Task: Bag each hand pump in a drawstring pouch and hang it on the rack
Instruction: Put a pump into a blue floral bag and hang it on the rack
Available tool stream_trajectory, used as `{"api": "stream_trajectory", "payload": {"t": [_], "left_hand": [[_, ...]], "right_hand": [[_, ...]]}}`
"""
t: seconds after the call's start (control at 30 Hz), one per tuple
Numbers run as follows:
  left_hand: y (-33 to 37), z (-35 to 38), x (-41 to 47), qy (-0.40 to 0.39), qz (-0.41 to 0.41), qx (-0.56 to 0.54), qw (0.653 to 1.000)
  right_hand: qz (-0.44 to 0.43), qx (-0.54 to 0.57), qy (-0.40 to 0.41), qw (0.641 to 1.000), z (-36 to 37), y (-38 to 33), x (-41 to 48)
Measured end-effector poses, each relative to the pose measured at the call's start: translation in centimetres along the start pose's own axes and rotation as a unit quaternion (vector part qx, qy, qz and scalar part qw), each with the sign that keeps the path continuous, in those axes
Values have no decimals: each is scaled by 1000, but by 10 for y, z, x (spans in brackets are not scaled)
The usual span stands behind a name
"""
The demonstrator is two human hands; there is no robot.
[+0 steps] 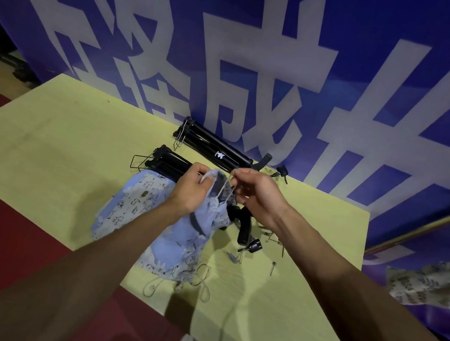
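Both hands are raised over the yellow-green table (58, 142), working a pale blue drawstring pouch (212, 211). The left hand (189, 191) grips the gathered mouth, while the right hand (255, 194) pinches the white drawstring (225, 189). Beneath lies a pile of printed pouches (134, 201). Two black hand pumps rest by the wall: the rear pump (210, 142) bears a small white logo, too small to read, and the nearer pump (167, 161) lies just behind the left hand. The blue banner (401, 79) carries huge white Chinese characters, "成" plainly legible. Another lettered pouch (426, 282) sits at the right, its print unreadable.
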State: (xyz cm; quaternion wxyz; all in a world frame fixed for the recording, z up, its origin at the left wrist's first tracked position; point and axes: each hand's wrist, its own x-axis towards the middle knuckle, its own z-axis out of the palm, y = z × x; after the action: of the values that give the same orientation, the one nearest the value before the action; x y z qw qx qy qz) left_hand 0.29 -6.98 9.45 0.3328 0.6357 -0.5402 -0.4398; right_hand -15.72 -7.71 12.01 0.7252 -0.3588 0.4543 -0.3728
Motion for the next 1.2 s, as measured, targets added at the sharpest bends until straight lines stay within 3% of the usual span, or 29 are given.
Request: {"api": "stream_trajectory", "payload": {"t": [0.17, 0.3, 0.37, 0.5, 0.63, 0.73, 0.83, 0.9, 1.0, 1.2], "left_hand": [[26, -28, 0, -8, 33, -6, 999], [52, -56, 2, -19, 97, 2, 995], [68, -65, 1, -62, 124, -38, 990], [92, -75, 2, -177, 157, -146, 961], [103, -65, 5, -266, 142, -230, 925], [121, -40, 0, -280, 147, -140, 938], [144, -9, -8, -205, 182, -30, 961], [156, 9, -11, -175, 222, -9, 959], [168, 40, -7, -193, 271, 35, 942], [189, 92, -13, -237, 270, 131, 924]], "right_hand": [[-89, -178, -30, 980, 31, -50, -5], [-171, -357, -30, 918, 61, -101, -16], [-212, -408, -24, 888, 74, -123, -20], [-266, -427, -22, 864, 85, -156, -30], [-314, -496, 45, 808, 84, -174, -45], [-341, -521, 117, 774, 72, -178, -58], [-337, -545, 155, 752, 52, -183, -71], [-331, -550, 161, 749, 39, -187, -81], [-335, -531, 165, 761, 13, -194, -102], [-303, -467, 103, 825, -49, -198, -135]]}}
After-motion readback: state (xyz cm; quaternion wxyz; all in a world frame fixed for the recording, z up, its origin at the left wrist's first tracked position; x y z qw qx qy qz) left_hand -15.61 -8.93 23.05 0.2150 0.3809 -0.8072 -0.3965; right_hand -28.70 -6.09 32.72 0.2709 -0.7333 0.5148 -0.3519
